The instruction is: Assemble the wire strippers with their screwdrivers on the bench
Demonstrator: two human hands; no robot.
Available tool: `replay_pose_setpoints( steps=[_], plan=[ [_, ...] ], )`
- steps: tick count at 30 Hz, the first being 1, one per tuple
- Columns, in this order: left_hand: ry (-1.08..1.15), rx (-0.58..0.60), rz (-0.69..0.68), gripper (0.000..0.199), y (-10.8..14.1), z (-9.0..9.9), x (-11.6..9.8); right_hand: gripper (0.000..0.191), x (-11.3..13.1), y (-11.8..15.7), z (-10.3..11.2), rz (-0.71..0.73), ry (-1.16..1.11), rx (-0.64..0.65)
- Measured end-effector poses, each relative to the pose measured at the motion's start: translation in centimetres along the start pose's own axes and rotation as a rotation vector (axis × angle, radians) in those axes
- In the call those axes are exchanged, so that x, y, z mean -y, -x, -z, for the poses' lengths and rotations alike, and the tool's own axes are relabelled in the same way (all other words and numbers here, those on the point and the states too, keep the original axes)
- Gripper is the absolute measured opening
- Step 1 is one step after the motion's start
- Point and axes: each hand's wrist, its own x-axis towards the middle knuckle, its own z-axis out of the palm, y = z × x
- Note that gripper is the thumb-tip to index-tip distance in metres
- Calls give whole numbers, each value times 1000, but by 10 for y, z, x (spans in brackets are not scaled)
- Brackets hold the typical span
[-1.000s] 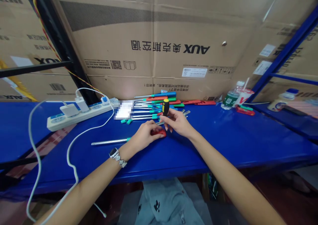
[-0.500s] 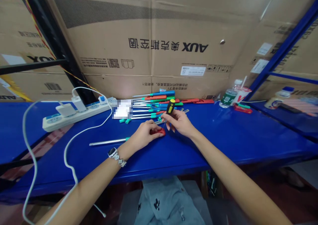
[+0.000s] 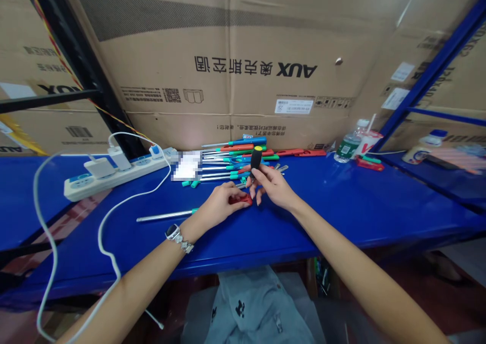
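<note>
My right hand (image 3: 274, 186) is closed around a screwdriver (image 3: 256, 157) with a black and yellow handle, held nearly upright. Its shaft runs down behind my fingers, so I cannot tell whether the tip touches anything. Under my left hand (image 3: 219, 204), a red-handled stick lighter (image 3: 247, 199) is pinned on the blue table, its red end showing past the fingertips. The lighter's long metal tube (image 3: 165, 216) with a green collar points left from beneath the palm. Just beyond both hands lies a pile of similar stick lighters (image 3: 216, 160) in blue, red and green.
A white power strip (image 3: 125, 174) with chargers and a looping white cable (image 3: 100, 232) occupies the left side. A green-labelled bottle (image 3: 346, 149), a cup (image 3: 369, 144) and red parts (image 3: 369, 165) stand back right. Cardboard (image 3: 243, 30) walls the back of the table (image 3: 341, 207).
The screwdriver's handle has moved slightly left and up and turned more upright, with my right fingers shifting on it. My left hand and the lighter have stayed in place.
</note>
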Motion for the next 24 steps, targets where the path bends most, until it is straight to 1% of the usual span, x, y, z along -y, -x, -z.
replay_pose_setpoints(
  steps=[4, 6, 8, 10, 14, 15, 16, 17, 21, 23, 24],
  plan=[
    [-32, 33, -9, 19, 0, 0, -1, 46, 0, -7, -5, 60, 94, -130],
    [-45, 50, 12, 18, 0, 1, -2, 47, -4, -11, -10, 76, 94, -186],
    [-53, 53, 30, 15, 0, 1, -3, 49, -7, -11, -12, 71, 77, -211],
    [-58, 50, 30, 14, -1, 1, -3, 48, -8, -9, -11, 56, 57, -183],
    [-62, 64, 28, 13, -1, 1, -4, 43, -5, -2, -2, 44, 29, 3],
    [-62, 66, 31, 13, -1, 1, -4, 42, -4, -2, -1, 47, 42, 25],
    [-63, 64, 36, 13, -1, 1, -4, 41, -3, -2, -1, 57, 61, 16],
    [-64, 61, 41, 13, -1, 1, -4, 40, -3, -3, -1, 71, 81, -15],
    [-71, 67, 45, 12, -1, 1, -4, 46, -7, -9, -9, 100, 117, -212],
    [-75, 70, 36, 12, -1, 1, -3, 46, -10, -9, -11, 70, 123, -246],
    [-77, 68, 34, 12, -1, 1, -2, 45, -11, -9, -11, 55, 117, -234]
  ],
)
